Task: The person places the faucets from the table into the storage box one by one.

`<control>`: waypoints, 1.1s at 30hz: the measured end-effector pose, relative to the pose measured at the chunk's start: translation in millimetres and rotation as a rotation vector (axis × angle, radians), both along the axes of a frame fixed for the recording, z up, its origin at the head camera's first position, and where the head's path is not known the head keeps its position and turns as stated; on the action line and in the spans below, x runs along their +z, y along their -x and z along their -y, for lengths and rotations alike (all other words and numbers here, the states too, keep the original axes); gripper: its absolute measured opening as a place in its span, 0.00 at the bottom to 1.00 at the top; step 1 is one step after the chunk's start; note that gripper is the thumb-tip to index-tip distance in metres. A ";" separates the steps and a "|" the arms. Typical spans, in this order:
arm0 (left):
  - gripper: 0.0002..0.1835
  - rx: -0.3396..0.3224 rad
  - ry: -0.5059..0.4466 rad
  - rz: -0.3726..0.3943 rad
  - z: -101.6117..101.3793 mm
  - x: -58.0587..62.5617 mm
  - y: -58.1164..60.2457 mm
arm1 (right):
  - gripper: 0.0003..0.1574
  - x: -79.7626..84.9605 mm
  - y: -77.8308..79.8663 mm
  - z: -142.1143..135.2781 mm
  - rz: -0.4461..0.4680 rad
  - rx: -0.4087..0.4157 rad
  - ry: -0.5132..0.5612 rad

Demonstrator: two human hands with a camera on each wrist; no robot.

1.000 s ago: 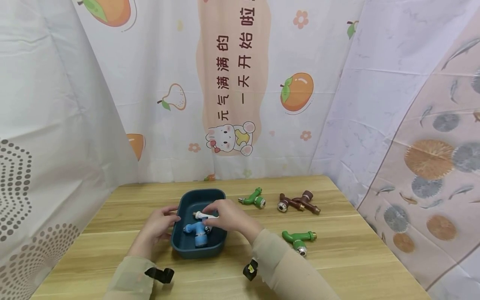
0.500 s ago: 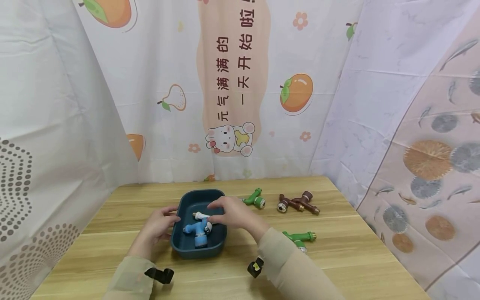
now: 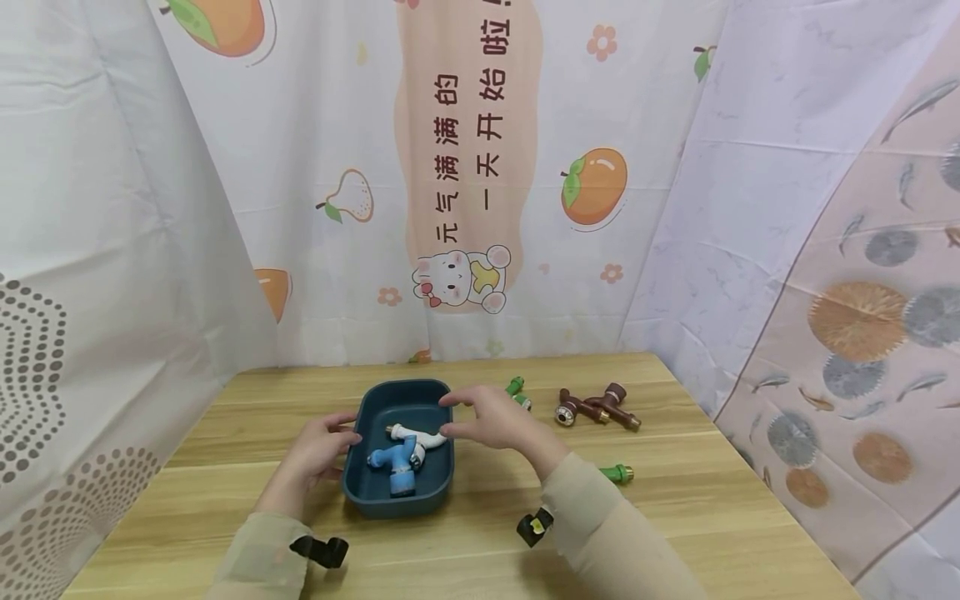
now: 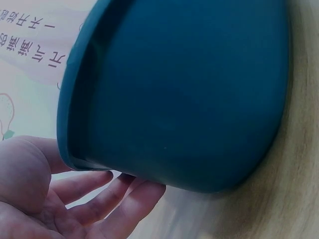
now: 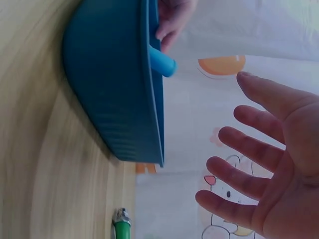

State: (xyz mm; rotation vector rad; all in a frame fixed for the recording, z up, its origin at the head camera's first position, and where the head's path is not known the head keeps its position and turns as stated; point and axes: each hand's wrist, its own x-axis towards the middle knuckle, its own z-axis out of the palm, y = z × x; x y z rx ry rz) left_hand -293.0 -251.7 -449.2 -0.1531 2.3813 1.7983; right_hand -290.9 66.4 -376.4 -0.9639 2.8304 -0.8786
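Note:
A dark teal plastic basin (image 3: pixel 397 506) stands on the wooden table. Inside it lie a blue faucet (image 3: pixel 402 478) and a white faucet (image 3: pixel 420 438), side by side, their bodies overlapping in the head view. My left hand (image 3: pixel 318 448) grips the basin's left wall; in the left wrist view, the hand (image 4: pixel 94 204) has fingers along the outside and the thumb up at the rim. Over the basin's right rim, my right hand (image 3: pixel 495 421) has its fingers spread and holds nothing. The right wrist view shows that hand (image 5: pixel 269 159) with an open palm beside the basin (image 5: pixel 109 94).
Right of the basin, a green faucet (image 3: pixel 516 386) is partly hidden behind my right hand. Two brown faucets (image 3: pixel 617 408) lie together farther right. Another green faucet (image 3: pixel 618 474) is mostly covered by my right sleeve. A printed curtain (image 3: pixel 345 275) hangs behind the table.
My right hand has let go of the white faucet in the basin and moved right to the rim, fingers spreading. The left hand keeps its place on the basin.

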 end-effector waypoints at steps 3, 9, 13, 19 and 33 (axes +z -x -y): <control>0.29 -0.003 -0.001 -0.004 0.4 -1.1 0.3 | 0.29 2.4 0.0 -8.1 -0.006 0.004 0.013; 0.29 0.000 -0.002 -0.005 0.7 -2.1 0.4 | 0.30 2.2 3.0 -24.5 0.010 0.005 0.045; 0.29 0.001 0.005 -0.008 0.4 -1.5 0.2 | 0.30 -0.4 5.3 -35.1 0.003 -0.002 0.051; 0.29 -0.001 0.010 -0.011 0.0 -0.7 0.0 | 0.31 -1.1 6.2 -50.4 0.004 0.002 0.060; 0.29 0.001 0.005 -0.007 0.1 -0.7 0.7 | 0.35 4.5 4.5 -84.8 -0.010 0.008 0.006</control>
